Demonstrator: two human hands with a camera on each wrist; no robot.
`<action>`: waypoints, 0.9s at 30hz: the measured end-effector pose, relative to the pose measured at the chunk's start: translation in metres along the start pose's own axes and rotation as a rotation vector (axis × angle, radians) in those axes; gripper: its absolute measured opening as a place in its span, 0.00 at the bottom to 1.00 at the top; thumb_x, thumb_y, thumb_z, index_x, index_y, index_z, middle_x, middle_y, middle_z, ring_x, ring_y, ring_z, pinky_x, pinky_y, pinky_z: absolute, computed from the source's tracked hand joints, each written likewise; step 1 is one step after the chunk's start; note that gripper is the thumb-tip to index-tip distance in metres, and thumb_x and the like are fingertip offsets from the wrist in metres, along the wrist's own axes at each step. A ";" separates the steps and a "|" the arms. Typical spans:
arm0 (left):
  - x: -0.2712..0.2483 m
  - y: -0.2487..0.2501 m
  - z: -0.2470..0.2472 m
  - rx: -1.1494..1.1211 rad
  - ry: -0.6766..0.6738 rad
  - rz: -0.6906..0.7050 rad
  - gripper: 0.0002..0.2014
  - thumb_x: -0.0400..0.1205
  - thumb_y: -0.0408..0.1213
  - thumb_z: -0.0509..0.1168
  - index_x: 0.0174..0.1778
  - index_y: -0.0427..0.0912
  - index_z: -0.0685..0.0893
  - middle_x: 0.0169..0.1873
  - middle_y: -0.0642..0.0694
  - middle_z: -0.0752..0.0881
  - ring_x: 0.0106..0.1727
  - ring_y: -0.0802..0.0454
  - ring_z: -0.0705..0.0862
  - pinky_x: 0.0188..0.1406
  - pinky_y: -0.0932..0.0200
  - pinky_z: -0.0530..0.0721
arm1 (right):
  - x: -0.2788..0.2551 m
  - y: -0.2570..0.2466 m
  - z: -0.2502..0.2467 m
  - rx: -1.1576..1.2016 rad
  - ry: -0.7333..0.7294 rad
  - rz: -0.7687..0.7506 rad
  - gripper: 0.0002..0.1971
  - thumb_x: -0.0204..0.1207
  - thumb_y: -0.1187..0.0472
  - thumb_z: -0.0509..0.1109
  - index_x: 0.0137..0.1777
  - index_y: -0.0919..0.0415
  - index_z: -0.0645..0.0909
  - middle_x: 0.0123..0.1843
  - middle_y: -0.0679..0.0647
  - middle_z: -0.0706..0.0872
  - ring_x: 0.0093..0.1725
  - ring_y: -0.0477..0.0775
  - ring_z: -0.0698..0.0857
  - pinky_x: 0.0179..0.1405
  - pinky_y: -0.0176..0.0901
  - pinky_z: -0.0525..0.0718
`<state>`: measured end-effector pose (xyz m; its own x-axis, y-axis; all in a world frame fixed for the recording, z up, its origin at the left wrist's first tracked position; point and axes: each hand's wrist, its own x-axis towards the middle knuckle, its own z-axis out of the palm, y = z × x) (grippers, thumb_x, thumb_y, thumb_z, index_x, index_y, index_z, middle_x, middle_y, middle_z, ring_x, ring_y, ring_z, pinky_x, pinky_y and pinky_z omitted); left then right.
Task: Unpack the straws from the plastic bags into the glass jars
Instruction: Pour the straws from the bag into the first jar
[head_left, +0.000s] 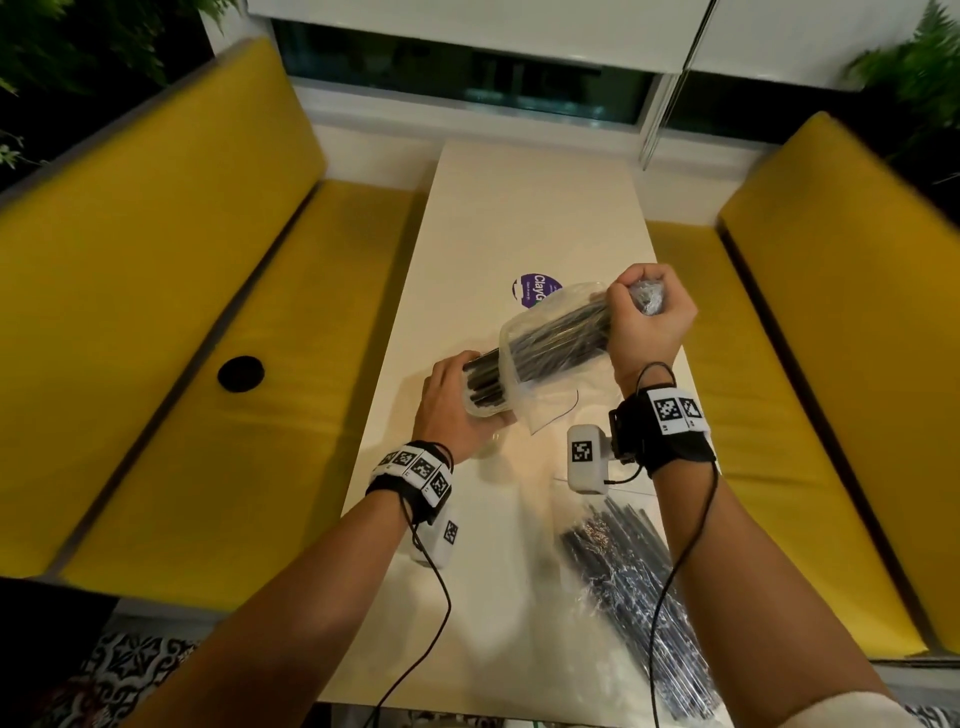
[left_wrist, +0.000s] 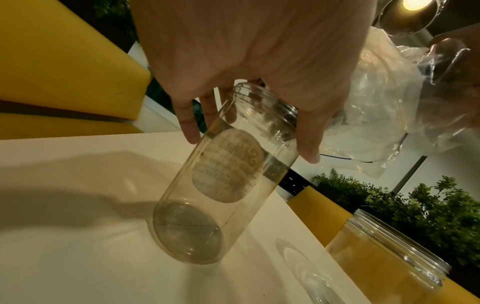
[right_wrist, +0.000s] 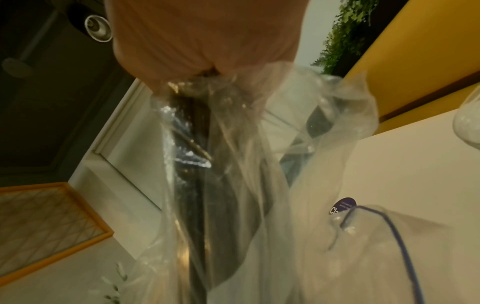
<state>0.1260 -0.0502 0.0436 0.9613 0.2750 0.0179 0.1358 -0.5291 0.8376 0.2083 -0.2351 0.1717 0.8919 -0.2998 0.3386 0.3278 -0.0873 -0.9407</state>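
My left hand (head_left: 445, 410) grips a clear glass jar (head_left: 485, 387) near its mouth and tilts it, its base on the table. In the left wrist view the jar (left_wrist: 226, 185) bears a round label and my left hand (left_wrist: 246, 61) wraps its threaded neck. My right hand (head_left: 652, 312) clenches the upper end of a clear plastic bag (head_left: 550, 332) of black straws (head_left: 561, 338), slanting down with the straws' lower ends in the jar's mouth. The right wrist view shows my right hand (right_wrist: 207, 41) clenching the bag (right_wrist: 259, 185) over the straws (right_wrist: 194, 164).
A second bag of black straws (head_left: 628, 582) lies on the white table (head_left: 519, 208) near my right forearm. Another glass jar (left_wrist: 384, 259) stands close by. A purple sticker (head_left: 535, 291) is on the tabletop. Yellow benches (head_left: 156, 312) flank both sides.
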 end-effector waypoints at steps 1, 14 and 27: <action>0.000 0.000 0.001 -0.001 0.005 0.001 0.49 0.66 0.49 0.89 0.82 0.55 0.73 0.79 0.52 0.76 0.80 0.47 0.74 0.76 0.47 0.80 | 0.002 0.000 0.000 -0.008 -0.013 0.005 0.10 0.70 0.72 0.71 0.40 0.55 0.83 0.37 0.48 0.84 0.35 0.46 0.80 0.36 0.37 0.82; 0.000 -0.003 0.000 0.014 -0.013 -0.023 0.53 0.64 0.58 0.88 0.84 0.53 0.70 0.80 0.54 0.76 0.80 0.49 0.75 0.79 0.43 0.82 | 0.015 -0.003 0.024 -0.231 0.196 0.082 0.04 0.71 0.65 0.74 0.42 0.56 0.86 0.37 0.47 0.86 0.35 0.47 0.83 0.39 0.43 0.90; -0.007 0.000 0.007 -0.029 0.020 -0.021 0.55 0.64 0.57 0.89 0.85 0.54 0.68 0.79 0.50 0.78 0.78 0.47 0.78 0.77 0.48 0.81 | -0.012 -0.015 0.040 -0.452 -0.480 -0.232 0.13 0.82 0.55 0.74 0.61 0.60 0.80 0.60 0.54 0.80 0.52 0.49 0.80 0.49 0.22 0.73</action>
<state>0.1213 -0.0574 0.0394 0.9531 0.3023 0.0109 0.1486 -0.4993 0.8536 0.2051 -0.1921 0.1822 0.8878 0.2181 0.4053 0.4574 -0.5160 -0.7242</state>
